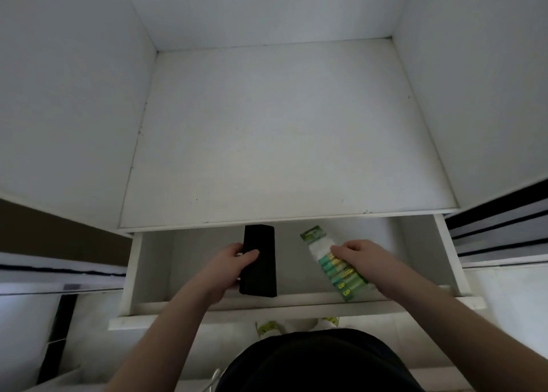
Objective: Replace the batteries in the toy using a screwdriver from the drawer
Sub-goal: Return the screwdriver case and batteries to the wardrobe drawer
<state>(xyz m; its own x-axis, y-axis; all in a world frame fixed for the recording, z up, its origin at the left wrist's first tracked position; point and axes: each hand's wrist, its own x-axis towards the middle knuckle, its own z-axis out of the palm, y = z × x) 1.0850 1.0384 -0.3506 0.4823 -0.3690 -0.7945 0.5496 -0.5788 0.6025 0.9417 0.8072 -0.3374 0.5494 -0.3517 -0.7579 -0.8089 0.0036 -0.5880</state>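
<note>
A white drawer (135, 273) stands pulled out below a white shelf. Over its left half, my left hand (228, 265) grips a long black case (259, 261) by its left edge, thumb on top. Over the right half, my right hand (357, 256) holds a strip pack of green and yellow batteries (335, 265), fingers curled on its upper side. The pack lies slanted, its lower end over the drawer's front rim. No screwdriver or toy shows; the case is closed.
The white shelf top (281, 130) sits inside a white niche with walls on both sides. Dark-edged panels (498, 228) flank the drawer on the right, a brown and white ledge (59, 255) on the left. My dark-clothed body fills the bottom.
</note>
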